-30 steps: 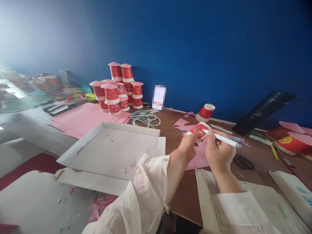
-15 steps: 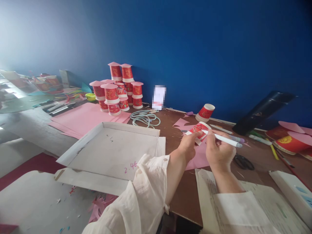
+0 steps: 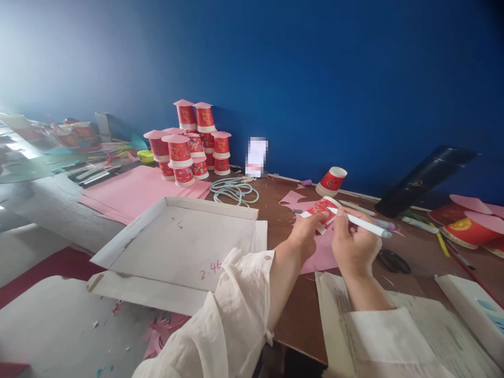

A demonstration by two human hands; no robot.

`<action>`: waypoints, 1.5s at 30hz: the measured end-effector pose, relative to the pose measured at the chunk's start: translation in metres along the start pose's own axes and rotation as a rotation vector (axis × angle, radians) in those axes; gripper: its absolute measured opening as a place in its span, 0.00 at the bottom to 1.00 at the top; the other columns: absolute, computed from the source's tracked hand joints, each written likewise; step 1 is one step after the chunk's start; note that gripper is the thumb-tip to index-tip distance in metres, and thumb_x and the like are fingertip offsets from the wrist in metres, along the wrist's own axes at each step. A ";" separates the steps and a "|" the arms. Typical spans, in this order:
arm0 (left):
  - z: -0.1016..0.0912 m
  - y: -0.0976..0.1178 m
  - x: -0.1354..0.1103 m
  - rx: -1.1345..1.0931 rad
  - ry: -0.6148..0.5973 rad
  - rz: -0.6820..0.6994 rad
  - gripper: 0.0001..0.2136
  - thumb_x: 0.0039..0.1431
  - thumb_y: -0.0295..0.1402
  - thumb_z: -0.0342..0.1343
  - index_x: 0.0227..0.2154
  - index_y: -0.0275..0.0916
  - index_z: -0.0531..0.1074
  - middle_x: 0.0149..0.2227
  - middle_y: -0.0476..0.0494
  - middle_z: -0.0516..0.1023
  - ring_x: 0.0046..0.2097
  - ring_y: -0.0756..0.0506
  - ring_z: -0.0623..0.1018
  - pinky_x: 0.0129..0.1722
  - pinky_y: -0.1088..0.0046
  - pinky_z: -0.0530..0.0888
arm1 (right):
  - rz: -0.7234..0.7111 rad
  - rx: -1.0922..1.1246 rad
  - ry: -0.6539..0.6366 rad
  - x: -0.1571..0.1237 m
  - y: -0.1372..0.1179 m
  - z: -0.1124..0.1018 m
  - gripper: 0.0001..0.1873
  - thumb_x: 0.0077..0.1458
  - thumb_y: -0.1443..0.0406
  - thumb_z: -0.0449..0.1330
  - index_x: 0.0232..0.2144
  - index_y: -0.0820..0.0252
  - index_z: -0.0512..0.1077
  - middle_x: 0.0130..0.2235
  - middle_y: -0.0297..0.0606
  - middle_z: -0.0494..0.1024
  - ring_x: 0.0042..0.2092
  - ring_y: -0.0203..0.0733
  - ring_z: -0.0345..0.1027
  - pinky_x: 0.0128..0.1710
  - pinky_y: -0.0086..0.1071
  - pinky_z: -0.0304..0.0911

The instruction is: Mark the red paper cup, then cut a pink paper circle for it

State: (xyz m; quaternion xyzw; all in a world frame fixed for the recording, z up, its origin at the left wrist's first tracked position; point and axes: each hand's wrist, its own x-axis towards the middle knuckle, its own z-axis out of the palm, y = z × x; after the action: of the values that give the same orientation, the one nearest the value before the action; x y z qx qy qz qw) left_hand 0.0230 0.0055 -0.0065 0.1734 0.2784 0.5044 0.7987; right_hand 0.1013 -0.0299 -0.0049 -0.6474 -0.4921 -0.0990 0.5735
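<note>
My left hand is closed around a red paper cup with a white rim, tilted on its side over a pink paper sheet. In my right hand is a white marker pen, its tip at the cup's red printed side. The far fingers of both hands are partly hidden. Behind them, another red paper cup leans in a second one by the wall. A pair of dark-handled scissors lies right of my right hand.
Stacked red cups with pink tops stand at the back left, near a phone and coiled cable. A shallow cardboard lid lies left of my arm. At the right are a black cylinder, pens, and papers.
Hardly anything differs. Both hands, the cup and the marker stay in almost the same place, with the marker tip shifted slightly along the cup.
</note>
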 end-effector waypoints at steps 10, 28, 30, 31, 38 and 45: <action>-0.001 -0.001 0.001 0.017 -0.004 0.000 0.07 0.42 0.28 0.67 0.26 0.36 0.76 0.27 0.46 0.77 0.31 0.48 0.72 0.36 0.70 0.64 | -0.010 -0.027 0.029 0.001 0.000 0.001 0.19 0.56 0.56 0.57 0.36 0.66 0.79 0.33 0.49 0.82 0.33 0.47 0.76 0.36 0.38 0.69; 0.001 0.003 -0.004 0.098 -0.016 0.054 0.03 0.46 0.27 0.63 0.23 0.37 0.73 0.25 0.47 0.71 0.28 0.50 0.66 0.32 0.69 0.62 | 0.005 0.002 0.014 0.000 -0.002 0.000 0.18 0.55 0.56 0.58 0.34 0.66 0.79 0.29 0.47 0.81 0.30 0.46 0.75 0.34 0.37 0.69; 0.001 0.002 -0.003 0.118 -0.009 0.055 0.03 0.46 0.27 0.63 0.23 0.38 0.74 0.25 0.47 0.72 0.28 0.49 0.66 0.31 0.69 0.62 | -0.004 -0.007 0.016 0.000 -0.002 0.000 0.18 0.56 0.56 0.58 0.34 0.66 0.79 0.30 0.47 0.81 0.31 0.47 0.76 0.35 0.37 0.70; 0.001 0.002 -0.003 0.125 -0.005 0.057 0.04 0.46 0.27 0.63 0.23 0.38 0.74 0.25 0.47 0.72 0.28 0.49 0.66 0.31 0.69 0.63 | -0.007 -0.010 0.017 0.000 -0.001 0.000 0.18 0.56 0.56 0.58 0.35 0.66 0.79 0.31 0.48 0.81 0.32 0.47 0.76 0.35 0.37 0.70; 0.002 0.001 -0.002 0.139 -0.021 0.069 0.05 0.46 0.27 0.64 0.22 0.37 0.72 0.23 0.48 0.70 0.26 0.50 0.64 0.31 0.69 0.63 | 0.004 -0.008 0.020 0.001 -0.001 0.000 0.19 0.56 0.55 0.57 0.36 0.65 0.79 0.30 0.46 0.81 0.32 0.47 0.75 0.36 0.38 0.69; 0.000 -0.001 -0.001 0.149 -0.049 0.093 0.06 0.42 0.30 0.66 0.23 0.39 0.74 0.24 0.47 0.71 0.28 0.47 0.67 0.34 0.66 0.66 | 0.004 -0.016 0.029 0.000 -0.001 0.000 0.20 0.57 0.53 0.56 0.36 0.64 0.78 0.32 0.47 0.81 0.32 0.47 0.74 0.36 0.38 0.68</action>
State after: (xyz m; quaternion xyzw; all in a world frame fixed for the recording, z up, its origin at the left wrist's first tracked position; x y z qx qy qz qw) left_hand 0.0234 0.0041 -0.0073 0.2575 0.2871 0.5144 0.7659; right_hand 0.1009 -0.0299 -0.0043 -0.6516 -0.4818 -0.1112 0.5754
